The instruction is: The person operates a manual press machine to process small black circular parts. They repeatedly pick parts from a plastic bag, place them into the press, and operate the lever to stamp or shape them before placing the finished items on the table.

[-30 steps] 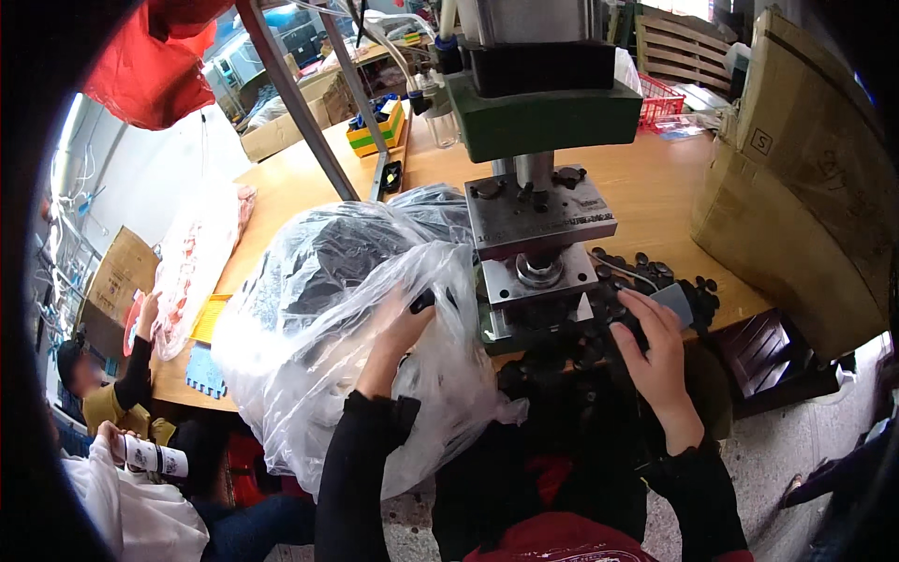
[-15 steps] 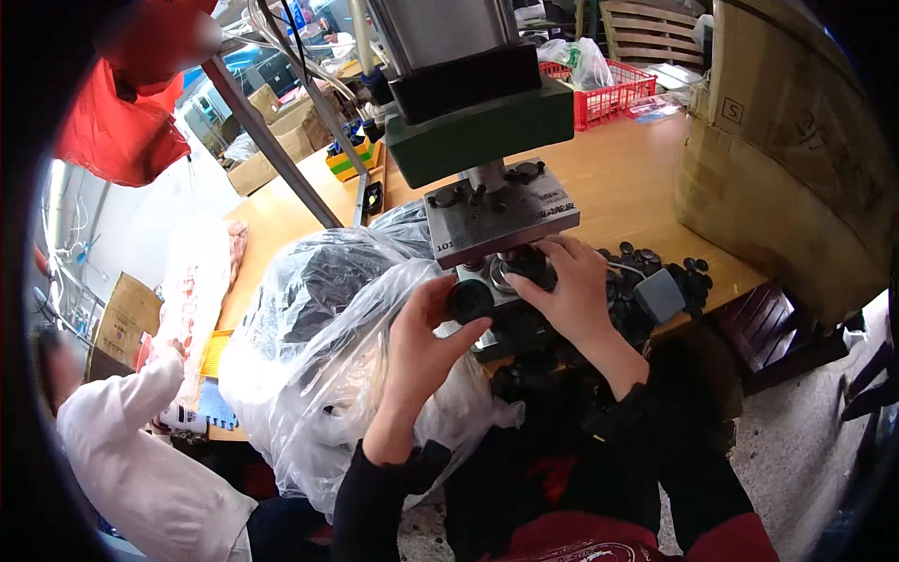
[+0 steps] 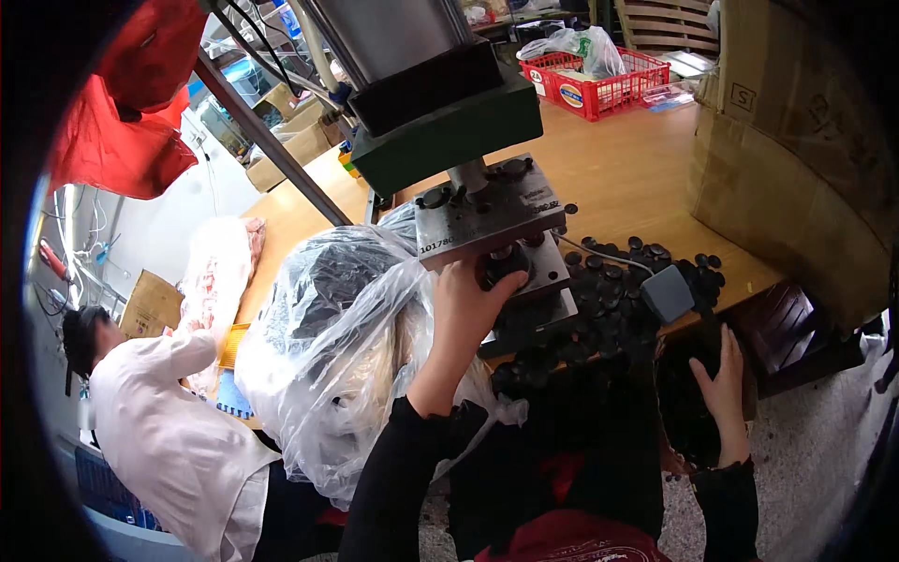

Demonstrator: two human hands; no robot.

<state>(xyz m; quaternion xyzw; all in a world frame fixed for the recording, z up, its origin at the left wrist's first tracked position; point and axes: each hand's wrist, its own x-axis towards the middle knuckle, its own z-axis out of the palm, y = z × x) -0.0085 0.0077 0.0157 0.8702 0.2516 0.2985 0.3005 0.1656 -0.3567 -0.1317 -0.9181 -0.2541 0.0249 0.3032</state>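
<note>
Beneath press (image 3: 451,138), left hand (image 3: 467,307) around black round part (image 3: 510,266), heading and long axis unclear; right hand (image 3: 723,395), fingers apart.

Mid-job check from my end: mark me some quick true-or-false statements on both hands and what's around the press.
1. The left hand is at the press, with its fingers around a black round part. True.
2. The right hand is also at the press. False: the right hand is well away from it, at an open container at the lower right.
3. A cable runs to the grey block. True.
4. The red basket has nothing in it. False: a plastic bag sits in the red basket.
5. Black round pieces lie scattered to the right of the press. True.
</note>
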